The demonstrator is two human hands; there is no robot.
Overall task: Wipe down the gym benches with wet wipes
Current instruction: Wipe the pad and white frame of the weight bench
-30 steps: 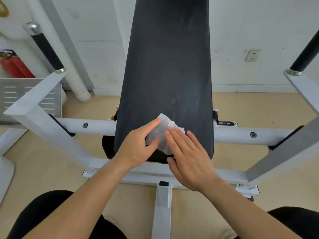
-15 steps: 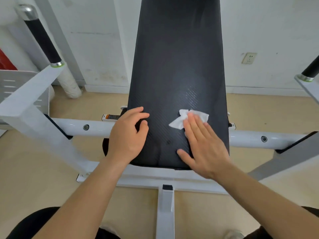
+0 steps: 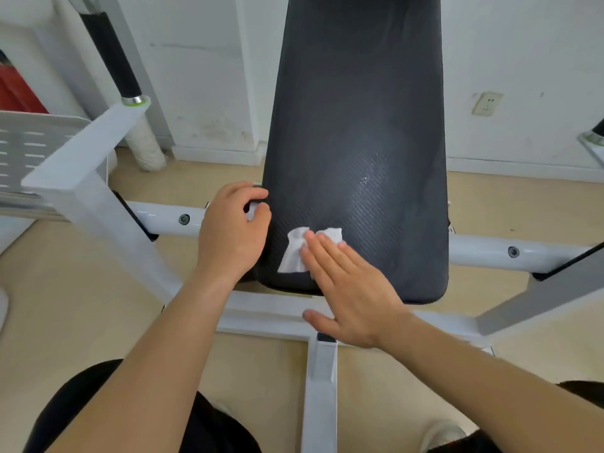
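A long black padded bench pad (image 3: 356,132) rises away from me on a white steel frame (image 3: 268,313). A white wet wipe (image 3: 295,248) lies flat on the pad's lower left part. My right hand (image 3: 349,289) presses it down with straight fingers; the thumb sticks out below the pad's bottom edge. My left hand (image 3: 233,232) curls its fingers round the pad's left edge. A damp sheen shows on the pad above the wipe.
White frame arms (image 3: 85,178) with black-gripped handles (image 3: 112,50) flank the pad at left and right. A white cross tube (image 3: 490,248) runs behind it and a white leg (image 3: 320,397) runs toward me. White wall with a socket (image 3: 487,103) behind; something red (image 3: 16,93) at far left.
My right hand has slid the wipe from the pad's right side down to its lower left. My left hand has shifted from lying on the pad to gripping its left edge.
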